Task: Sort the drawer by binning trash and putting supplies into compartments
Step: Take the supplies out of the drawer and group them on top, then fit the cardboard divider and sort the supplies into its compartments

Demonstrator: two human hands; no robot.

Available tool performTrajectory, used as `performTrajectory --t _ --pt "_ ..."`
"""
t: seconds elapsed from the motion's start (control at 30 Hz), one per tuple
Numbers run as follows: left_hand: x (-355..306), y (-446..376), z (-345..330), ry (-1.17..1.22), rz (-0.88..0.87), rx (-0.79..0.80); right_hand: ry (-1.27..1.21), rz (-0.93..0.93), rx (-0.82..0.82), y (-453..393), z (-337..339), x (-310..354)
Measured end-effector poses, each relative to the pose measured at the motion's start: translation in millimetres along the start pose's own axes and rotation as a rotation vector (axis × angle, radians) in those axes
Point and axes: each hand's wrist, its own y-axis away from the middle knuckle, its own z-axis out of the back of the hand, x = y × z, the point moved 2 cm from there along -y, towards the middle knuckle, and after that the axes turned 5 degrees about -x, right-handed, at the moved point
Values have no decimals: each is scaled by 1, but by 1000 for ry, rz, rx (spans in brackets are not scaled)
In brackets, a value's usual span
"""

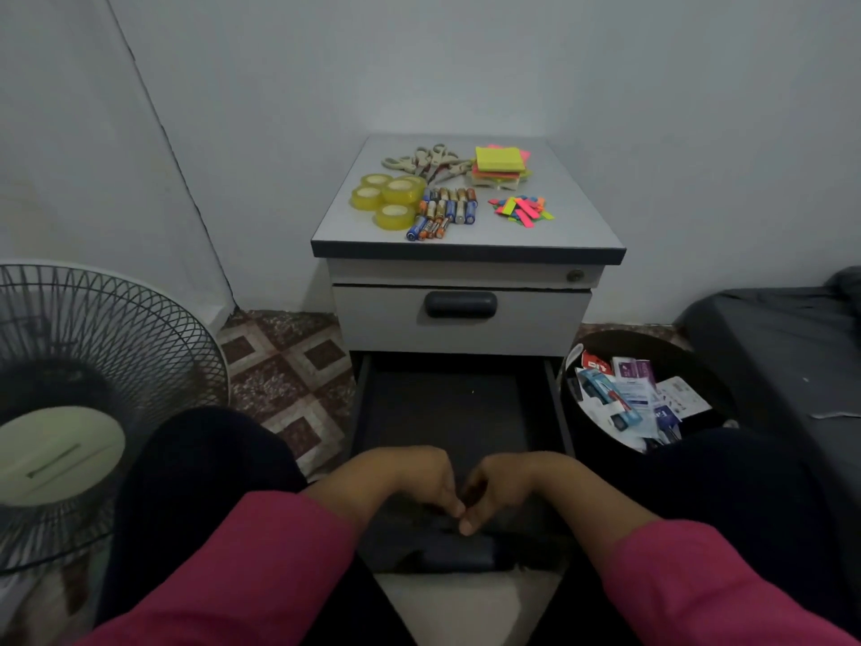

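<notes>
Drawer (pixel 447 412) looks emptied, pulled out below cabinet (pixel 466 314) | trash in bin (pixel 577 366) right of cabinet | tape, batteries, scissors, notes on cabinet top, unsorted | your left hand (pixel 410 477), right hand (pixel 503 482) at drawer front, fingers curled, grip unclear.

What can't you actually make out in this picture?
- Front of the open drawer: covered by both hands, left and right; the dark interior hides any dividers.
- Bin: its near edge is behind a knee.
- Batteries: labels too small.
</notes>
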Motion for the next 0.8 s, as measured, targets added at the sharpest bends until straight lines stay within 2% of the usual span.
performTrajectory --t 0.1,0.2,0.53,0.67,0.8 --pt "-5 3 -6 1 -8 121 14 -14 119 3 -5 3" --pt "-9 5 -10 -25 -16 146 72 -7 173 5 -9 6" --pt "-12 1 -19 -206 -32 206 226 17 193 2 -13 10" --pt "-13 2 -17 -211 -41 193 160 1 172 3 -12 5" --pt "-11 3 -18 -280 -33 269 145 5 175 7 -10 6"
